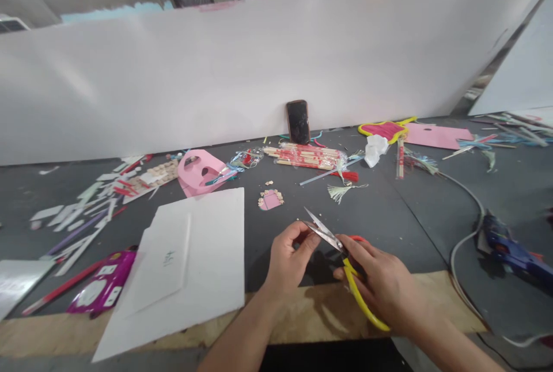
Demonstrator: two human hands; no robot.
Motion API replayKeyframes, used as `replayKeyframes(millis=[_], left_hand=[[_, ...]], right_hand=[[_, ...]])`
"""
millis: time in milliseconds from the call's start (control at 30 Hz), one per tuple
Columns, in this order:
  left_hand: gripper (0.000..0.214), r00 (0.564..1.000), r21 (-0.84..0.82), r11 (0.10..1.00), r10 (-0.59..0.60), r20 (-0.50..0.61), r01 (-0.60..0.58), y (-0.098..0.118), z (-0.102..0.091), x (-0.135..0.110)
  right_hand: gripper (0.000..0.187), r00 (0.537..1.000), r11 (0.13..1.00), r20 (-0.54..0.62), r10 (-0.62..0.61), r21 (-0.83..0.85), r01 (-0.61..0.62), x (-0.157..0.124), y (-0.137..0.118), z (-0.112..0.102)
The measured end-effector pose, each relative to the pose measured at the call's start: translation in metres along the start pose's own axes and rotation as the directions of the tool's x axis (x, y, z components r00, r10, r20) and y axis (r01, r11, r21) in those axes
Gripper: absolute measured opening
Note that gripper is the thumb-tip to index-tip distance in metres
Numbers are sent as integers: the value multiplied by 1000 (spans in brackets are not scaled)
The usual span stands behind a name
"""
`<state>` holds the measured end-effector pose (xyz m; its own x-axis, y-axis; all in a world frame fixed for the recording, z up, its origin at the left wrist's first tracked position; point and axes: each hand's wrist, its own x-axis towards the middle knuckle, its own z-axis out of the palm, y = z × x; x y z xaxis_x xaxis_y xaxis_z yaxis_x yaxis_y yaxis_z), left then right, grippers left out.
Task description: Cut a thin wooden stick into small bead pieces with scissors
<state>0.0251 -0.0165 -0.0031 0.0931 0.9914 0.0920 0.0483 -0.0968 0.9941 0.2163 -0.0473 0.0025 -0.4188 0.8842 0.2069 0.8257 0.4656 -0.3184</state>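
My right hand (382, 280) is wrapped round the yellow and red handles of a pair of scissors (360, 298), whose blades point away to the upper left and stand apart. Close to the lower blade, my left hand (287, 257) has thumb and forefinger pinched together. Whatever lies between those fingertips is too small or hidden to make out. Beyond both hands, a small pink piece (271, 200) lies flat on the dark table, with tiny beige bits round its edge. A few more beige bits (269, 182) lie just behind it.
White sheets (216, 257) and a purple packet (106, 280) lie left, near scattered strips and a pink cutout (201, 170). Packs of sticks (306, 156) lie before a phone (298, 121) leaning on a white partition. A blue glue gun (514, 248) with a cable lies right.
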Motion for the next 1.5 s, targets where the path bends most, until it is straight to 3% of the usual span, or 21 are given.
replayKeyframes(millis=[267,533,700,933,1100,1300,1500], left_hand=[[17,998,4,999,54,-38,-54,-1,-2,-2],[15,991,-13,991,130,-22,-130,-2,-2,-2],[16,997,-43,996,76,26,-74,-3,-3,-2],[19,996,-1,996,93,13,-93,-2,-2,-3],[20,995,27,995,95,10,-96,1,0,-4],[18,996,30,996,83,-30,-82,1,0,-4],[16,992,21,992,126,-29,-125,-4,-1,-3]], right_hand=[[45,999,1000,33,19,20,-19,1,-6,-3],[63,999,999,31,-8,-54,9,-3,-5,-1],[51,1000,995,-13,-22,-94,20,-1,-8,-1],[42,997,991,-29,-66,-115,63,1,-6,2],[38,999,999,20,-35,-34,36,2,-3,2],[36,1000,999,-13,-1,-53,0,3,-5,2],[57,1000,997,10,14,-75,-13,0,-7,1]])
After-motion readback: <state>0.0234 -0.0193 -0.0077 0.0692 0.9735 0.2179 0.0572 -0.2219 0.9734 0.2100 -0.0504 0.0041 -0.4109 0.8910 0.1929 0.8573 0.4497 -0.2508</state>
